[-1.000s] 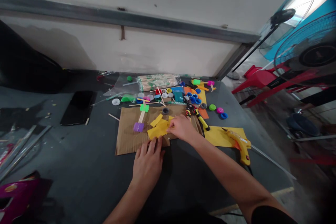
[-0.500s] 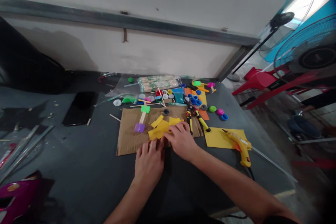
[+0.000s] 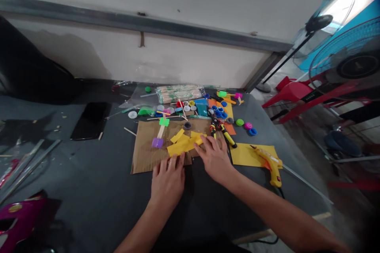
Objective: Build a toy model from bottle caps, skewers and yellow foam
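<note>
Left hand point(image 3: 168, 178) at the near edge of the cardboard point(image 3: 145, 162), fingers slightly parted, tips down at the near edge of the yellow pieces point(image 3: 179, 147); it looks like steadying, not gripping. Right hand point(image 3: 218, 164) over the cardboard's near right part, thumb and index at the right end of the yellow, other fingers curled loosely; can't tell if they pinch it or only press. Glue gun point(image 3: 274, 170) lies right of the cardboard, partly on a yellow sheet point(image 3: 245, 154). The yellow pieces sit mid-cardboard, overlapping, one small strip angled off at the back left. They look like thin paper or foam, can't tell which: should be very light, bendy, easy to crease or tear, prone to slide on each other. I'd hold one flat with spread tips and lift the other by a free corner, no hard squeeze. Left of them on the cardboard, the stick piece point(image 3: 160, 132), green and purple blocks on it: likely light and stiff, joints the weak spot; take it by the stick. Pliers point(image 3: 218, 126) overlap the cardboard's right side, dark cap point(image 3: 187, 125) near its back edge. Bagged sticks point(image 3: 179, 93) beyond it.
</note>
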`<action>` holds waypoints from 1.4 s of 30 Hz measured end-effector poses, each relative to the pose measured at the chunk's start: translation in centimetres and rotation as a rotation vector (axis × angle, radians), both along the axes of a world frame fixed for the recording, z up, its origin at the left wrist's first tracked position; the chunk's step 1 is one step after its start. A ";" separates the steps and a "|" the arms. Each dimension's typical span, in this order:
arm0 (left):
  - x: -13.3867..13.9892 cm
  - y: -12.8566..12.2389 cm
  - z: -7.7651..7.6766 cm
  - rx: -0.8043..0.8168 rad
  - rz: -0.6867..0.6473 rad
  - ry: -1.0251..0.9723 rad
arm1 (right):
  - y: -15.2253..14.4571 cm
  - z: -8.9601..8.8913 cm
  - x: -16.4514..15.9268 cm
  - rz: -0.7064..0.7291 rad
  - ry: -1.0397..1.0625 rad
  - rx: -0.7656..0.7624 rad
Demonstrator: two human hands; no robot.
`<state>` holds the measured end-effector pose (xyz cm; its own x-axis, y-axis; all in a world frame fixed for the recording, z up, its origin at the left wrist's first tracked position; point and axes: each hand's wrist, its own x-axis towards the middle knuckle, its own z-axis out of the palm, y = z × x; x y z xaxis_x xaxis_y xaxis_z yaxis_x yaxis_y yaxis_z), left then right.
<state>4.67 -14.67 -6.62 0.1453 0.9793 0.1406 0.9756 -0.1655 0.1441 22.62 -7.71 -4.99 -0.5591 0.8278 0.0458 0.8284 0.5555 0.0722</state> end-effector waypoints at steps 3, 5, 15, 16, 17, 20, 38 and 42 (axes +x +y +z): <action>0.1 -0.1 0.2 -0.019 0.025 0.020 | 0.0 0.0 0.2 -0.013 -0.024 -0.004; 0.0 -0.3 0.3 -0.031 0.036 0.033 | -0.2 0.1 0.0 -0.029 -0.033 -0.005; -1.4 -1.6 0.2 0.015 0.055 0.062 | -0.1 -0.2 0.1 -0.079 -0.010 0.042; -1.5 -1.6 0.1 0.025 0.050 0.060 | 0.1 0.0 0.2 -0.085 0.007 0.048; -1.6 -1.6 0.1 0.034 0.046 0.058 | 0.3 0.3 0.2 -0.088 0.030 0.052; -1.8 -1.4 0.0 0.049 0.045 0.059 | 0.9 1.4 -0.6 -0.032 0.110 0.023; -4.2 1.9 2.9 0.129 0.091 -0.795 | 3.8 4.2 -3.4 0.046 0.681 -0.472; -3.6 3.8 4.2 -0.081 0.208 -1.463 | 2.8 6.0 -4.0 -0.029 1.119 -0.829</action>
